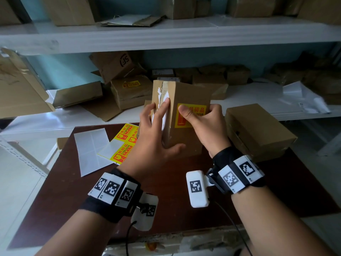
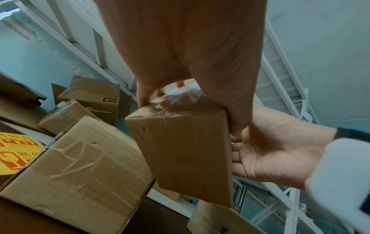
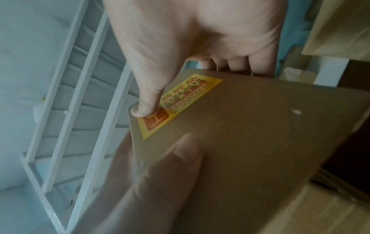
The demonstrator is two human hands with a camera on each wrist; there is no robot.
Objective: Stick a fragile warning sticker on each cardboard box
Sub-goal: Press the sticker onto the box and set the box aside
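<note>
I hold a small cardboard box [image 1: 191, 93] upright above the brown table [image 1: 171, 193]. A yellow fragile sticker [image 1: 196, 109] sits on its front face. My left hand [image 1: 157, 131] grips the box's taped left side, fingers [image 1: 164, 106] on the tape and thumb on the lower front. My right hand [image 1: 208, 122] holds the right side, its fingers behind the box. The right thumb [image 3: 147, 101] presses the sticker [image 3: 186, 96] near the box [image 3: 250, 134] edge. The left wrist view shows the box [image 2: 180, 142] from below, between my left hand [image 2: 190, 55] and right palm [image 2: 276, 150].
A sheet of yellow fragile stickers [image 1: 125, 143] and white backing paper [image 1: 92, 148] lie on the table's left. A closed box [image 1: 258, 132] stands at the right, and a taped box [image 2: 80, 166] sits below the held one. White shelves [image 1: 166, 37] behind hold several boxes, one stickered [image 1: 132, 84].
</note>
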